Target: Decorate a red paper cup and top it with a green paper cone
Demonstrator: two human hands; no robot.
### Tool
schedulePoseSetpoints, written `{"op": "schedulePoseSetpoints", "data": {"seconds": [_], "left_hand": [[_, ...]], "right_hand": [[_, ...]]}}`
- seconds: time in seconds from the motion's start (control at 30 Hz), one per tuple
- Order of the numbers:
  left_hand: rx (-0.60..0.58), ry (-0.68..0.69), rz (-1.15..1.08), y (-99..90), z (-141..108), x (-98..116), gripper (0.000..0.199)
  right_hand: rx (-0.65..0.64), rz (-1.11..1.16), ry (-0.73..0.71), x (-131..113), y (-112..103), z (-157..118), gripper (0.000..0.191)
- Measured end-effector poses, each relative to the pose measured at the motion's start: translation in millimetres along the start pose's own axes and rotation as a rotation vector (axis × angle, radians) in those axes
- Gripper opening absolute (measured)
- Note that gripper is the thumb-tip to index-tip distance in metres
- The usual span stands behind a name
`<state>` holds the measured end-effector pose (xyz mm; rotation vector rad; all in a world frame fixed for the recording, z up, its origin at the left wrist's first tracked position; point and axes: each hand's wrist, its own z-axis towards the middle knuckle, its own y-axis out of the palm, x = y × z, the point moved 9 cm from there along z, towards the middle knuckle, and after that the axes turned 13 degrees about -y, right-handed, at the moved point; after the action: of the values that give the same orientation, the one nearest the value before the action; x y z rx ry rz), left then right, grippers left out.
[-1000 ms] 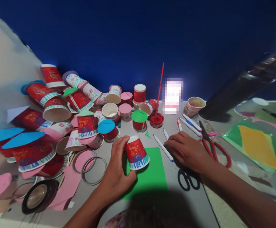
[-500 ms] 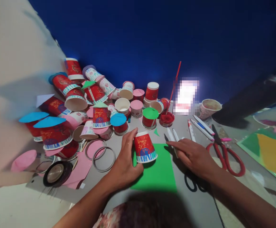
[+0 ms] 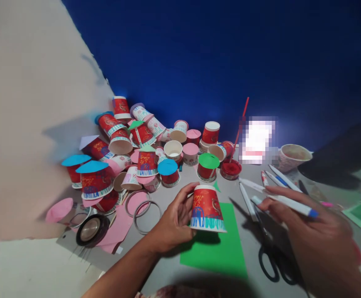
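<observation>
My left hand [image 3: 176, 221] is closed round an upside-down red paper cup [image 3: 207, 205] with gold print. Blue and teal marker strokes run round its lower edge. The cup is held over a green sheet of paper [image 3: 217, 252]. To the right, my right hand [image 3: 317, 231] pinches a white marker [image 3: 297, 205] with a blue end, its other end pointing left towards the cup but apart from it. Beneath that hand lie black-handled scissors [image 3: 269, 265], partly hidden, and another white marker [image 3: 248, 201].
Decorated paper cups [image 3: 94, 178] with paper tops crowd the left and back. Grey rings [image 3: 148, 217] and a tape roll [image 3: 92, 229] lie at the left. Behind stand a red pot [image 3: 231, 169] with a stick, a glowing blurred screen [image 3: 258, 138] and a patterned cup [image 3: 294, 157].
My right hand has lifted a white marker from the table and moved right and nearer. My left hand still holds the red cup, now turned slightly. The view has shifted.
</observation>
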<state>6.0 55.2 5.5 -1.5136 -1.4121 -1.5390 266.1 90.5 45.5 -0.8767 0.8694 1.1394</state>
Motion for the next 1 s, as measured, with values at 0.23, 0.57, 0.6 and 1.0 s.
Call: {"op": "schedulePoseSetpoints", "data": {"seconds": [0.23,0.57,0.6,1.0], "left_hand": [[0.137,0.012,0.517,12.7,-4.4,43.3,0.092],[0.260,0.174,0.788,9.4,13.1,68.7,0.096],[0.278,0.183,0.788,6.1,13.8,66.7,0.094],[0.366,0.249,0.780,-6.3,17.3,54.5,0.088]], "right_hand": [[0.055,0.201,0.223,23.5,1.3,-6.5,0.029],[0.113,0.471,0.234,-22.3,2.9,45.9,0.039],[0.121,0.499,0.227,-28.2,4.1,51.4,0.040],[0.007,0.755,0.348,3.9,81.9,40.5,0.037]]}}
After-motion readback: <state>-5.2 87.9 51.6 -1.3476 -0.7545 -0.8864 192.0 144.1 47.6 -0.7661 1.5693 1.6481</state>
